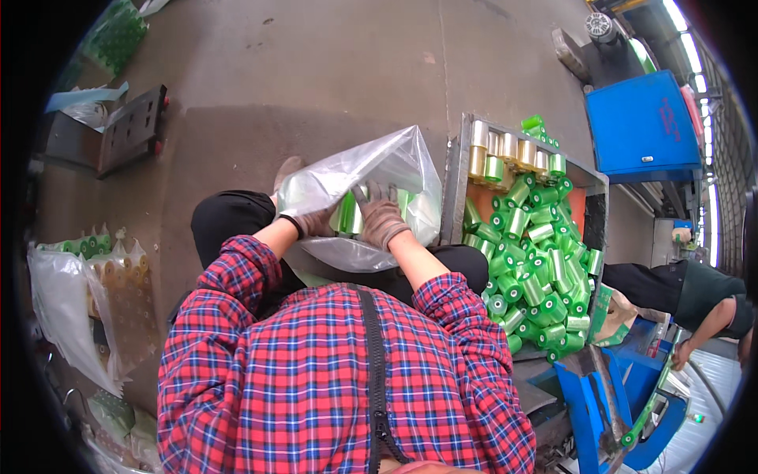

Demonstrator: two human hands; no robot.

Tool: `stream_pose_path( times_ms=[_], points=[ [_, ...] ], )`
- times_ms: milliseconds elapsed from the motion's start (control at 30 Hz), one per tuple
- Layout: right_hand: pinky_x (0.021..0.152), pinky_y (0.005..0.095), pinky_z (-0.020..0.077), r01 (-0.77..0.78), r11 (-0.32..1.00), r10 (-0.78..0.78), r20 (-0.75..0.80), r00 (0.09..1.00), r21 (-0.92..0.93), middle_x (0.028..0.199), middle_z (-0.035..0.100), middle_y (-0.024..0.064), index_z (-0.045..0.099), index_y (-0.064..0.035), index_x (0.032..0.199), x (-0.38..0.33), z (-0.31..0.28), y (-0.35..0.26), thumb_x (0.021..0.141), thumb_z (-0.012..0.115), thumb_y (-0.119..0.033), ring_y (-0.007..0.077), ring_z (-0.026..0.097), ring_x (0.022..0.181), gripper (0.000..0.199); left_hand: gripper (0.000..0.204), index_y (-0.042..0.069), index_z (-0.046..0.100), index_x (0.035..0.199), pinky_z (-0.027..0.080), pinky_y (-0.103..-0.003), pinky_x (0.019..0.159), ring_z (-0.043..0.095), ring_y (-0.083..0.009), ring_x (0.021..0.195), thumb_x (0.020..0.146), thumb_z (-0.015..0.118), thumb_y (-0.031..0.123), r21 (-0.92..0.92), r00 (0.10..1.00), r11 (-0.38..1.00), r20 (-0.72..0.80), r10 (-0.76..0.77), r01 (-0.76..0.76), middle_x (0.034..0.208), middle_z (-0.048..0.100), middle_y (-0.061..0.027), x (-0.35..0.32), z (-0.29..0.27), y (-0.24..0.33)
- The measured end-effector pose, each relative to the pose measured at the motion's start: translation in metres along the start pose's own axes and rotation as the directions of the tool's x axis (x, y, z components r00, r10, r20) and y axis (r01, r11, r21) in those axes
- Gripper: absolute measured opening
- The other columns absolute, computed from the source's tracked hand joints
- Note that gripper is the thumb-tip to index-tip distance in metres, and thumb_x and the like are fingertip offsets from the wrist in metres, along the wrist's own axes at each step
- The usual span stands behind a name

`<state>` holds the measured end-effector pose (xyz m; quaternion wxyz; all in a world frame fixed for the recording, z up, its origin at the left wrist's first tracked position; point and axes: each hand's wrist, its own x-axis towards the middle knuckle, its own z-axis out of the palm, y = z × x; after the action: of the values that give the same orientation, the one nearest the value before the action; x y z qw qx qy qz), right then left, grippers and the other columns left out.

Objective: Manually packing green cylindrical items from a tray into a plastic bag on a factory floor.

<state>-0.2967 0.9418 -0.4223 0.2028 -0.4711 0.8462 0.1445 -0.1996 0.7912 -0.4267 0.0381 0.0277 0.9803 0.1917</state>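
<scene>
Both gloved hands inside clear plastic bag [371, 178]: left hand [316, 223] and right hand [381, 215] clamped on green rolls [345, 213]. Best seated flat, bag mouth held wide. Tray of rolls [455, 170] just right of bag.

A clear plastic bag [371, 170], crumpled and open toward the person, lies under both gloved hands. Shiny green rolls [345, 213] stand inside it, between the left hand [316, 223] and the right hand [382, 215], which press against them from either side.
</scene>
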Motion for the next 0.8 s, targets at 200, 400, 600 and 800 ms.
stream_pose_path(
  times_ms=[200, 400, 600, 800],
  points=[
    [0.106, 0.0438, 0.0116, 0.097, 0.990, -0.082, -0.132, 0.988, 0.106, 0.138, 0.020, 0.0218, 0.017, -0.0142, 0.138, 0.001, -0.005, 0.003, 0.061, 0.069, -0.038, 0.0351, 0.019, 0.129, 0.096, 0.098, 0.008, 0.030, 0.133, 0.026, -0.043, 0.102, 0.036, -0.0351, 0.120, 0.050, 0.073, 0.039, 0.115, 0.989, 0.991, 0.123, -0.087, 0.073, 0.130, 0.038, -0.0200, 0.001, -0.002, -0.004],
    [0.106, 0.0417, 0.0168, 0.002, 1.000, 0.003, 0.254, 0.967, -0.019, 0.139, 0.025, 0.0189, 0.023, -0.0140, 0.137, -0.068, -0.099, 0.067, 0.058, 0.069, -0.041, 0.0318, 0.026, 0.128, 0.095, 0.097, 0.003, 0.022, 0.136, 0.017, -0.040, 0.107, 0.024, -0.0333, 0.129, 0.058, 0.070, 0.038, 0.361, 0.960, 0.933, 0.258, -0.108, 0.008, 0.135, 0.031, -0.0227, -0.024, -0.083, 0.013],
    [0.096, 0.0398, 0.0347, 0.114, 0.961, -0.129, -0.041, 0.991, -0.252, 0.131, 0.040, 0.0163, 0.045, -0.0095, 0.124, -0.110, -0.149, 0.129, 0.063, 0.068, -0.042, 0.0278, 0.042, 0.118, 0.072, 0.078, -0.004, 0.046, 0.119, 0.018, -0.039, 0.107, 0.034, -0.0319, 0.124, 0.054, 0.069, 0.034, 0.518, 0.960, 0.842, 0.280, 0.004, -0.154, 0.123, 0.046, -0.0214, -0.039, -0.208, 0.043],
    [0.085, 0.0342, 0.0440, -0.252, 0.526, 0.667, -0.210, 0.714, 0.812, 0.103, 0.061, 0.0145, 0.062, -0.0047, 0.099, -0.080, -0.065, 0.269, 0.073, 0.057, -0.049, 0.0255, 0.058, 0.096, 0.052, 0.029, -0.001, 0.056, 0.095, 0.040, -0.040, 0.084, 0.054, -0.0337, 0.094, 0.067, 0.058, 0.006, -0.169, 0.996, 0.985, -0.078, -0.050, 0.037, 0.096, 0.058, -0.0182, -0.036, -0.238, 0.053]
  ],
)
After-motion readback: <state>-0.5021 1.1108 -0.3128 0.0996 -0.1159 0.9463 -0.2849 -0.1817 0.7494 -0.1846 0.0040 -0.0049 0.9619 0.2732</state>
